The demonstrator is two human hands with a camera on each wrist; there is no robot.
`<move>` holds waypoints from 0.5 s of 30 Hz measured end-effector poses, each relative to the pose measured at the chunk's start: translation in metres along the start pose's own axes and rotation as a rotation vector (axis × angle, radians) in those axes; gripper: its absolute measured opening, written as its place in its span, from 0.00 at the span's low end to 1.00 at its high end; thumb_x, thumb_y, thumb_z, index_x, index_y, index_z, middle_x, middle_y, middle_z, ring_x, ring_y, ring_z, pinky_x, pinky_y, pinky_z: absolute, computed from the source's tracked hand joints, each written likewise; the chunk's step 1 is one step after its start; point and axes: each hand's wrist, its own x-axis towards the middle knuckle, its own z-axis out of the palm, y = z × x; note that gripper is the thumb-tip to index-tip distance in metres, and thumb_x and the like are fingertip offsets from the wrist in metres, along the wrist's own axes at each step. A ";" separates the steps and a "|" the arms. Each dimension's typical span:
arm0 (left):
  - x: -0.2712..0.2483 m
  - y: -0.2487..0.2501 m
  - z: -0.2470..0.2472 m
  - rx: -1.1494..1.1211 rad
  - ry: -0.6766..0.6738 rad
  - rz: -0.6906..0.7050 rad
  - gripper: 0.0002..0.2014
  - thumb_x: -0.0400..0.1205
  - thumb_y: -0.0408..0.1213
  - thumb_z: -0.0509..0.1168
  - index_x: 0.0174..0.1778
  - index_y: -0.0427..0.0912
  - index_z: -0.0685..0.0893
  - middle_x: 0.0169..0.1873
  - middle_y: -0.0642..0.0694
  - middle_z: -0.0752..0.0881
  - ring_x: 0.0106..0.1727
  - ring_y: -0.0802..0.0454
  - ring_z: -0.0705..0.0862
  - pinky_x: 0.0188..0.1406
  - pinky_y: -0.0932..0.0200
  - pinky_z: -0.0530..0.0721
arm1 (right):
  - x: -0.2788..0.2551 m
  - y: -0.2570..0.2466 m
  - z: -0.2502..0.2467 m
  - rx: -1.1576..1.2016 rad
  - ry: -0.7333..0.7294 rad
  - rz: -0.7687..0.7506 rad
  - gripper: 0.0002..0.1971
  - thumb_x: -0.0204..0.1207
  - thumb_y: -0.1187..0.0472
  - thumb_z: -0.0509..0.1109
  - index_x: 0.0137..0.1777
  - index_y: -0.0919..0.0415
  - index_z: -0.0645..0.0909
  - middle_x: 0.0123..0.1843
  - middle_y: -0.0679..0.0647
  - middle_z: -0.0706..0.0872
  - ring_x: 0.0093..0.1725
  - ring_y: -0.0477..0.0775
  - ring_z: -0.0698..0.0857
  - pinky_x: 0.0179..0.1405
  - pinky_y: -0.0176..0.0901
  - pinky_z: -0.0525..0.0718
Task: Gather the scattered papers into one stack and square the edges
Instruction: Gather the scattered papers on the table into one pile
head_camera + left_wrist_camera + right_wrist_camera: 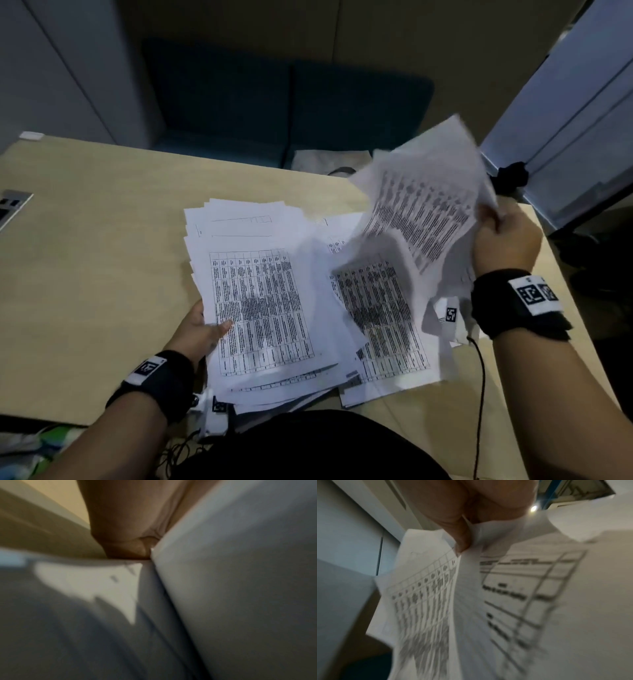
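Note:
A loose pile of printed papers [260,301] with tables lies fanned on the wooden table [85,260]. My left hand [202,330] holds the pile's left edge, thumb on the top sheet and fingers hidden beneath. In the left wrist view a finger [123,536] presses against blurred sheets [240,574]. More sheets [383,318] lie spread to the right. My right hand [503,236] pinches a few sheets [424,202] by their right edge and holds them raised and bent above the table. In the right wrist view the lifted sheets [505,601] hang from my fingers [460,539].
A dark teal sofa [284,102] stands beyond the table's far edge. A grey device [12,205] sits at the table's left edge and a black clamp [512,178] at the far right corner. A cable [481,394] hangs from my right wrist. Bare wood lies left of the pile.

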 end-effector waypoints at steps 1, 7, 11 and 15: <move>-0.001 0.001 0.000 -0.001 -0.010 0.002 0.31 0.83 0.23 0.66 0.80 0.47 0.68 0.74 0.26 0.76 0.32 0.57 0.79 0.44 0.58 0.81 | -0.001 -0.001 -0.004 0.046 0.097 -0.036 0.10 0.80 0.64 0.61 0.52 0.68 0.82 0.47 0.72 0.85 0.49 0.70 0.83 0.40 0.45 0.67; -0.001 0.004 0.000 0.032 -0.050 0.010 0.32 0.85 0.25 0.64 0.84 0.49 0.63 0.78 0.31 0.73 0.81 0.24 0.56 0.77 0.29 0.56 | -0.011 -0.038 -0.023 0.480 0.335 -0.095 0.10 0.82 0.61 0.60 0.39 0.50 0.73 0.31 0.40 0.74 0.37 0.41 0.70 0.35 0.30 0.67; -0.002 0.009 0.007 0.063 -0.065 0.009 0.31 0.84 0.29 0.67 0.82 0.51 0.66 0.79 0.40 0.73 0.81 0.30 0.65 0.80 0.35 0.63 | -0.019 -0.051 0.000 0.435 -0.063 -0.073 0.07 0.81 0.63 0.62 0.43 0.58 0.80 0.33 0.52 0.78 0.33 0.42 0.75 0.32 0.39 0.66; -0.006 0.016 0.014 -0.010 -0.066 0.018 0.22 0.80 0.42 0.72 0.70 0.50 0.78 0.73 0.31 0.79 0.72 0.31 0.78 0.77 0.38 0.70 | -0.042 -0.055 0.053 0.200 -0.474 -0.251 0.10 0.75 0.57 0.63 0.47 0.62 0.83 0.41 0.63 0.87 0.42 0.62 0.83 0.36 0.44 0.69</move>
